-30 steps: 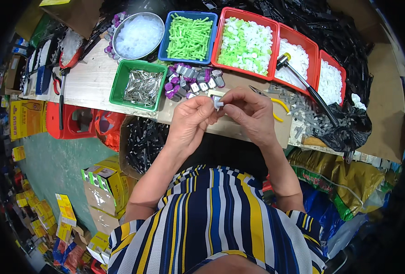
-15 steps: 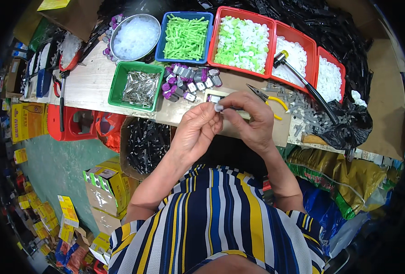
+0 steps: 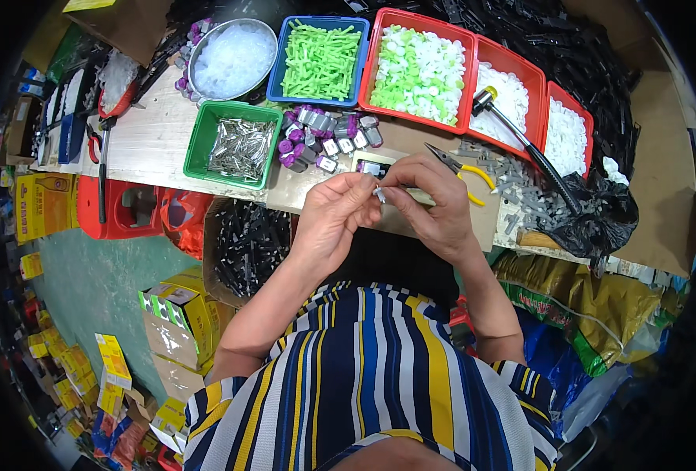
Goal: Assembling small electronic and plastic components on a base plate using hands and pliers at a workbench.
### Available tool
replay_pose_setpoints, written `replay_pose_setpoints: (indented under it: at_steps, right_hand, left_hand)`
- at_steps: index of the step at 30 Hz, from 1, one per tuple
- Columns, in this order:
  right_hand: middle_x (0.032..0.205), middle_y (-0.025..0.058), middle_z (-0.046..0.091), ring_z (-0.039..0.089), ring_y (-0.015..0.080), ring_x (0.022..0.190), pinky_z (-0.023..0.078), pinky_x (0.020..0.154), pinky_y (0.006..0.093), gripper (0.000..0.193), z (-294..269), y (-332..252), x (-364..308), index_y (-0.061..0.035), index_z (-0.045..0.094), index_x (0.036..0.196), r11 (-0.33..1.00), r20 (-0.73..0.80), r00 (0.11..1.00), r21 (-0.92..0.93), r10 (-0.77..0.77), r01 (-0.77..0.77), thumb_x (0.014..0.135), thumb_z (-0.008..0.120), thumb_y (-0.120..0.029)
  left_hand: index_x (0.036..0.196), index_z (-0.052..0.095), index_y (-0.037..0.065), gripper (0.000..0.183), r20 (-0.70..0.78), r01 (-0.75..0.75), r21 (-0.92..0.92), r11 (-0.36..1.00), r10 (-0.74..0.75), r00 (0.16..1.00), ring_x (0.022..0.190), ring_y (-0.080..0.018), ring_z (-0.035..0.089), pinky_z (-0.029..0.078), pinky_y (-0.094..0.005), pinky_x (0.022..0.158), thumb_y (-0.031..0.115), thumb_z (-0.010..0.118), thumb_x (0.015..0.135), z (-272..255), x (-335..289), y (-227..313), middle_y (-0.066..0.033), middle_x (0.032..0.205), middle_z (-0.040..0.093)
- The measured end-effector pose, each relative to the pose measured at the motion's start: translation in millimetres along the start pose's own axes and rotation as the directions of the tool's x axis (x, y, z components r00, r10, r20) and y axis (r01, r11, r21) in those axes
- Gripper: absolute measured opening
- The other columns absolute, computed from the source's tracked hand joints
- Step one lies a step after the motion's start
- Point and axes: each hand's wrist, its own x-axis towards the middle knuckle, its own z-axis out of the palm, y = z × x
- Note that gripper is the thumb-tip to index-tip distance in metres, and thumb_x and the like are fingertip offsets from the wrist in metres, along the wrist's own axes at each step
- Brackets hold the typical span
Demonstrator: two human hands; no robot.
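Fingertips of my left hand (image 3: 334,218) and my right hand (image 3: 436,206) meet over the near edge of the table. Pinched between them is a small white plastic part (image 3: 379,194), mostly covered by the fingers. Just beyond my hands a small grey-and-white piece (image 3: 371,168) lies on the table. A pile of purple-and-grey blocks (image 3: 317,137) is to its far left. Pliers with yellow handles (image 3: 462,169) rest beside my right hand, their jaws pointing away from me.
Beyond stand a green bin of metal pins (image 3: 193,149), a blue bin of green sticks (image 3: 362,59), red bins of small caps (image 3: 467,78) and a bowl of clear pieces (image 3: 234,59). A hammer (image 3: 532,153) leans across the right-hand bins. Grey parts (image 3: 513,188) lie near a black bag (image 3: 603,216).
Both hands stay in nearly the same place. The white part has turned between the fingers, and a narrow light end now shows below the fingertips.
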Motion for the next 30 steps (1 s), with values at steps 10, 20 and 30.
replay_pose_setpoints:
  at_steps: [10, 20, 30]
  right_hand:
    - [0.088, 0.0108, 0.064, 0.064, 0.022, 0.079, 0.05, 0.071, 0.0302, 0.013, 1, 4, -5, 0.0026, 0.064, 0.091, 1.0, -0.073, 0.997, -0.028, -0.008, 0.006, 0.081, 0.073, 0.0]
    - [0.088, 0.0101, 0.063, 0.063, 0.0235, 0.083, 0.05, 0.072, 0.0318, 0.013, -3, 9, -11, 0.0009, 0.066, 0.091, 0.999, -0.017, 1.0, -0.05, 0.005, -0.006, 0.08, 0.073, 0.001]
    - [0.087, 0.0094, 0.061, 0.062, 0.0234, 0.08, 0.049, 0.069, 0.0322, 0.015, -3, 10, -12, 0.0002, 0.066, 0.091, 0.996, 0.024, 1.0, -0.091, 0.015, -0.013, 0.078, 0.073, 0.004]
  left_hand:
    - [0.11, 0.066, -0.005, 0.034, 0.042, -0.298, 0.333, 0.895, 0.302, 0.953, 0.078, -0.0061, 0.061, 0.051, -0.0189, 0.071, -0.009, 0.077, 0.079, 8, 1, -6, -0.0023, 0.09, 0.064]
    - [0.104, 0.068, -0.007, 0.027, 0.199, -0.402, 0.654, 0.641, 0.367, 0.909, 0.078, -0.007, 0.062, 0.05, -0.0191, 0.067, -0.006, 0.077, 0.079, -4, 5, -4, -0.0056, 0.095, 0.063]
    - [0.103, 0.07, -0.004, 0.03, 0.249, -0.399, 0.749, 0.529, 0.332, 0.91, 0.078, -0.0083, 0.061, 0.049, -0.0214, 0.071, -0.002, 0.081, 0.075, -10, 7, 0, -0.0042, 0.092, 0.064]
